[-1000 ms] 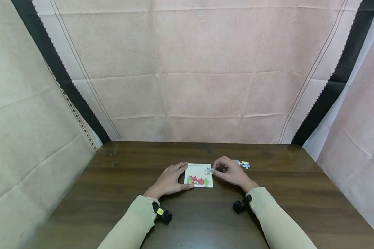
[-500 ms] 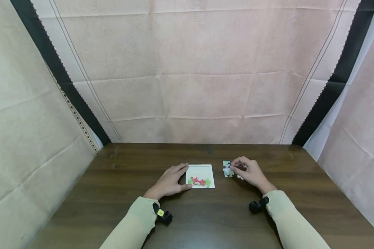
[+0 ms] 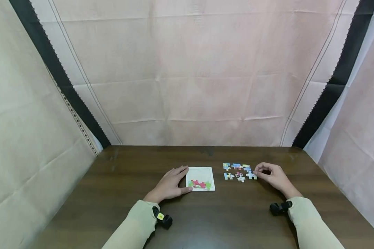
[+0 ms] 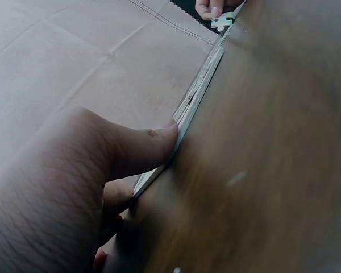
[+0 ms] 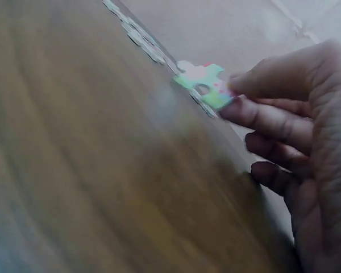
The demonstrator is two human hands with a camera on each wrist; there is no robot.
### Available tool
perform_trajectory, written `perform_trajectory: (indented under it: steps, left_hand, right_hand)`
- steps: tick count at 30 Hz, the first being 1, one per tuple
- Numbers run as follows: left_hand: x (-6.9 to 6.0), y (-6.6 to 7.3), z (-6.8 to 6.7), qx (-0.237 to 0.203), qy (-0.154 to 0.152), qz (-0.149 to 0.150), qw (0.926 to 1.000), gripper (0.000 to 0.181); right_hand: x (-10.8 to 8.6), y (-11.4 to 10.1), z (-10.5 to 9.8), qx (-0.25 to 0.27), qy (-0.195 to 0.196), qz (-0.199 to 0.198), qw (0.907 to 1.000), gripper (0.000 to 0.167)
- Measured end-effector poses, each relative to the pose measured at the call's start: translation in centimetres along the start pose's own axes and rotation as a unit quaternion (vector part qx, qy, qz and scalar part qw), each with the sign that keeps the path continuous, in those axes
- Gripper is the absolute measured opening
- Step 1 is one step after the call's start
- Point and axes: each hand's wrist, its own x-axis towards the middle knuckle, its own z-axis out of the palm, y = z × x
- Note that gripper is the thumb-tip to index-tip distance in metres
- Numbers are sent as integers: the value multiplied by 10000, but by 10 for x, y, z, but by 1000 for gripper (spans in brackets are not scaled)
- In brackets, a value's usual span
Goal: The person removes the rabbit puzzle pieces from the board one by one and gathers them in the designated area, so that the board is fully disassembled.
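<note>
In the head view my left hand (image 3: 171, 186) rests along the left edge of a small white puzzle board (image 3: 200, 174), its thumb at the near left corner. Pink and green picture pieces fill the board's near strip; its upper part is plain white. Farther right, my right hand (image 3: 275, 179) is beside the loose puzzle pieces (image 3: 236, 166). In the right wrist view its thumb and index finger pinch one puzzle piece (image 5: 202, 79), tilted up, with green, white and pink on it. The left wrist view shows the left thumb (image 4: 145, 149) against the board's edge.
Several loose pieces lie in two rough rows on the brown wooden table (image 3: 202, 221), right of the board. Pale fabric walls (image 3: 187, 86) rise behind the table and at both sides. Each wrist carries a black camera strap (image 3: 280, 207).
My right hand has moved from the board's right edge across to the right side of the loose pieces, uncovering them. The left hand stays on the board.
</note>
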Motion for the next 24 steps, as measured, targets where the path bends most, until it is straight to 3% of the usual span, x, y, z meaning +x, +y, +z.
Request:
perform_trajectory:
  steps: [7, 15, 24]
  left_hand:
    - [-3, 0, 5, -25, 105, 9, 9999, 86]
    - [-2, -1, 3, 47, 50, 23, 10000, 87]
    - [-2, 0, 3, -38, 18, 34, 10000, 87]
  right_hand:
    - [-2, 6, -1, -243, -401, -150, 9988, 5]
    - [-1, 6, -1, -676, -412, -262, 9965, 6]
    - [-1, 6, -2, -780, -403, -410, 9953, 8]
